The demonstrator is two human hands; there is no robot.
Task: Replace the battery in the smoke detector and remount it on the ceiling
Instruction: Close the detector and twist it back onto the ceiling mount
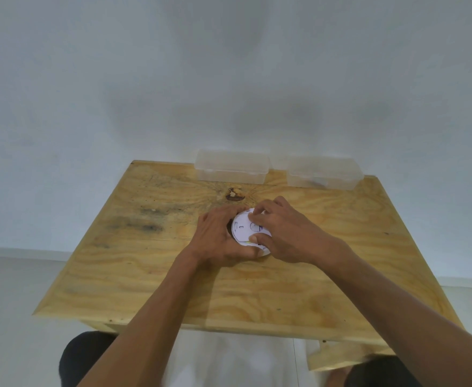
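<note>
The wooden table point(173, 289) carries two clear plastic boxes point(232, 166) point(324, 172) side by side along its far edge. A white round smoke detector point(244, 229) lies near the middle. A dark knot point(233, 194) marks the wood between them.

Plywood table point(156, 277), two clear lidded plastic boxes point(232, 166) point(324, 172) side by side at its far edge, white wall point(173, 79)

Soft, even light, faint wall shadows (edges bowed, slightly blurred).
</note>
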